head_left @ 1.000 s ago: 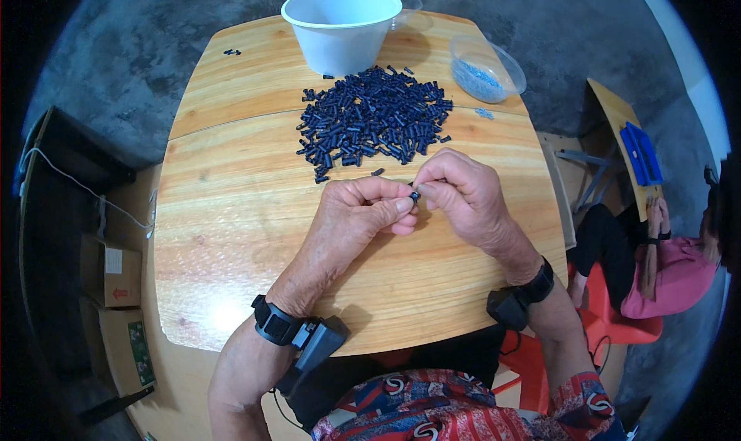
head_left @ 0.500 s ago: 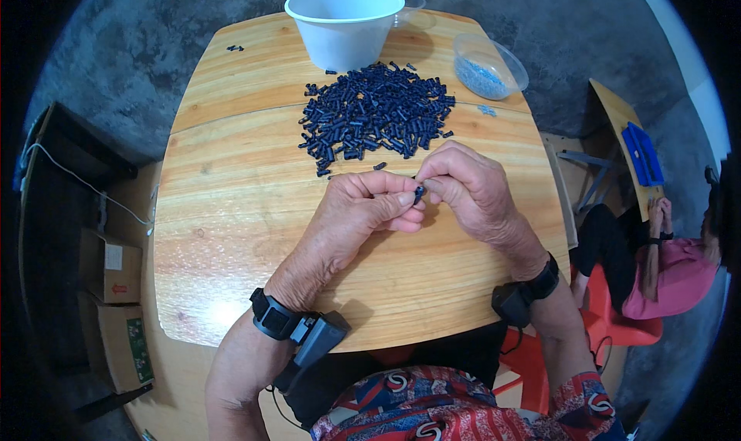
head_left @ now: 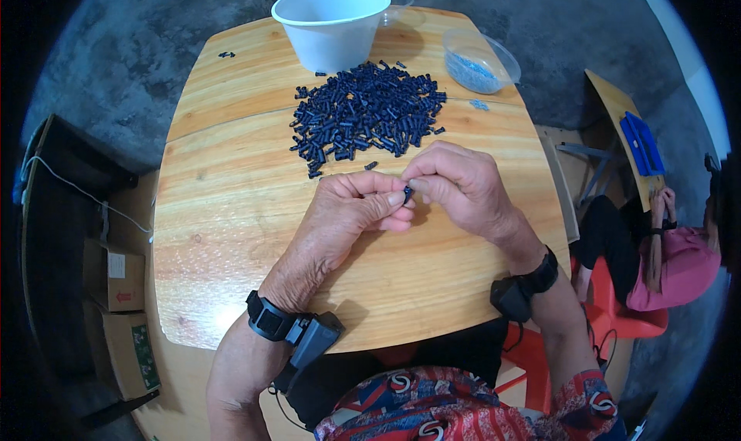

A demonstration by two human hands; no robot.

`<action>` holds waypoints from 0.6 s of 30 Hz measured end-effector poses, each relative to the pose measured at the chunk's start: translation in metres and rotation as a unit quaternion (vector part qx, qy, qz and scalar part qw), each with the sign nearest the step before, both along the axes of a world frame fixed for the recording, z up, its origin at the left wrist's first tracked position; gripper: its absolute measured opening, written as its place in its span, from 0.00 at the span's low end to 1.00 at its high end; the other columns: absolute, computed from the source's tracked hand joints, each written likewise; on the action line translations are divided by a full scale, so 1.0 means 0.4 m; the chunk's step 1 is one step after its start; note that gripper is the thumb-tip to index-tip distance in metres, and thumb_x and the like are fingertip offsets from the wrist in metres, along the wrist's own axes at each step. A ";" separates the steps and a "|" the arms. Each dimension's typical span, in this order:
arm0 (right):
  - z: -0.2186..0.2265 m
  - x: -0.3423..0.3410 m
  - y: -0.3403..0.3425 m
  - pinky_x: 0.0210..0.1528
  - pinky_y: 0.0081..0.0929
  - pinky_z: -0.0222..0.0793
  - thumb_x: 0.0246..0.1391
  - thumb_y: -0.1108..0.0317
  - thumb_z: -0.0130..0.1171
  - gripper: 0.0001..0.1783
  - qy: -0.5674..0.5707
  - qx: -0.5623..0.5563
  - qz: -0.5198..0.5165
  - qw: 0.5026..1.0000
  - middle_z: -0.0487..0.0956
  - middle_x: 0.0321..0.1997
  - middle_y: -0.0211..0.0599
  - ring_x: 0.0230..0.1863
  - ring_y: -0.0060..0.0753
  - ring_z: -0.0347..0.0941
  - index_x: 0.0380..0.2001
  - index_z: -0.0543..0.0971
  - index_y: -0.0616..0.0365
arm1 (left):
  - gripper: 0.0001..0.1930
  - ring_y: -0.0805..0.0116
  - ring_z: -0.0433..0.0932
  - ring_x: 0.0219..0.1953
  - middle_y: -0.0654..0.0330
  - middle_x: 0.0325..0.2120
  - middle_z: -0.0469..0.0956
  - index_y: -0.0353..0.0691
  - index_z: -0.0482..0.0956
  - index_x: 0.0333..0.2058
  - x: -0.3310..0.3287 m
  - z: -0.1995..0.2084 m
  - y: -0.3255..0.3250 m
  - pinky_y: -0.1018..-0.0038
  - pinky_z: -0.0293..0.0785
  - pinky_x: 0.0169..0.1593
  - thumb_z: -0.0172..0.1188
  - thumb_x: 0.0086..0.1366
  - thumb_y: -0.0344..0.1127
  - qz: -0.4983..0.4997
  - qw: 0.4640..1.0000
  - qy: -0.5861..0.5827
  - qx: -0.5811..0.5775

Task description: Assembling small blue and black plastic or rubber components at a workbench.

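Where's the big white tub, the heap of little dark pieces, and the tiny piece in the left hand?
White tub (head_left: 330, 49): head view, on its outer wall.
Heap of dark pieces (head_left: 367, 111): head view, on its middle.
Tiny dark piece (head_left: 407, 195): head view, on its visible part.

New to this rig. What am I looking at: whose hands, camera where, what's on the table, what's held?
No robot here: these are a person's bare hands. The view comes from the left of two fisheye cameras worn on their head, looking down, so straight edges bend. Both wrists wear black strapped-on devices. On the wooden table lie a pile of small black parts, a white tub behind it, and a clear bowl of small bluish pieces. The left hand pinches one black part; the right hand's fingertips are at its far end, contact detail too small to tell.
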State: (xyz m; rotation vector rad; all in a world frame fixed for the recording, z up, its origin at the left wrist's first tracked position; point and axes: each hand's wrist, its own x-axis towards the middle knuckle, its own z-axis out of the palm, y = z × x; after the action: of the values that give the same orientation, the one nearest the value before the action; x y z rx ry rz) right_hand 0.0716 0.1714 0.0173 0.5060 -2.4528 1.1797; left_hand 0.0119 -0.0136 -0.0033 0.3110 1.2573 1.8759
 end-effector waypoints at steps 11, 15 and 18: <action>0.002 -0.002 -0.005 0.29 0.30 0.69 0.49 0.73 0.59 0.04 -0.004 0.027 -0.031 0.999 0.74 0.24 0.40 0.27 0.39 0.74 0.27 0.74 0.62 | 0.07 0.72 0.81 0.31 0.55 0.32 0.81 0.32 0.79 0.38 0.003 0.004 0.001 0.78 0.80 0.38 0.58 0.62 0.27 0.023 0.999 0.022 -0.013; 0.004 -0.003 -0.004 0.29 0.32 0.69 0.49 0.74 0.58 0.04 0.024 0.052 -0.014 0.998 0.73 0.24 0.41 0.27 0.43 0.73 0.26 0.73 0.62 | 0.07 0.71 0.81 0.31 0.55 0.32 0.81 0.32 0.79 0.38 0.002 0.000 0.002 0.78 0.80 0.37 0.58 0.61 0.27 0.021 1.000 0.012 -0.018; 0.005 0.001 0.002 0.28 0.34 0.68 0.49 0.75 0.57 0.04 0.038 0.087 -0.013 0.995 0.72 0.25 0.41 0.27 0.44 0.72 0.27 0.72 0.62 | 0.07 0.71 0.81 0.30 0.55 0.31 0.81 0.32 0.79 0.38 0.001 0.007 0.003 0.78 0.80 0.37 0.58 0.61 0.26 0.023 0.999 0.008 -0.027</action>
State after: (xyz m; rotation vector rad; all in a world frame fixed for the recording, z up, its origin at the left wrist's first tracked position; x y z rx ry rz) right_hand 0.0719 0.1722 0.0192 0.5558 -2.5016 0.9227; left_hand 0.0121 -0.0123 -0.0004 0.2711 1.3338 1.8790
